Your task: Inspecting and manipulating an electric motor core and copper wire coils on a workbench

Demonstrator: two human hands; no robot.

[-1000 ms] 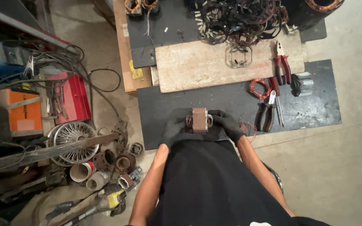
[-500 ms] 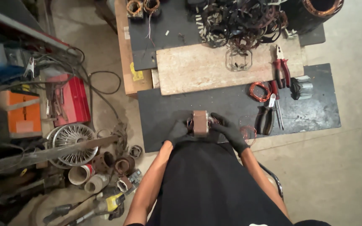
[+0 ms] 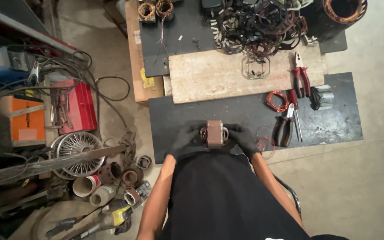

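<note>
A small brown transformer core with copper winding showing at its sides sits upright over the near edge of a black mat. My left hand, in a black glove, grips its left side. My right hand, also gloved in black, grips its right side. Both hands rest low over the mat, just in front of my dark shirt.
A worn wooden board lies beyond the mat. Red-handled pliers, dark pliers, a red wire coil, a wire pile. Left floor: red toolbox, orange box, fan guard, cables, scrap parts.
The view has shifted slightly. Both hands stay on the transformer core, which has barely moved on the mat.
</note>
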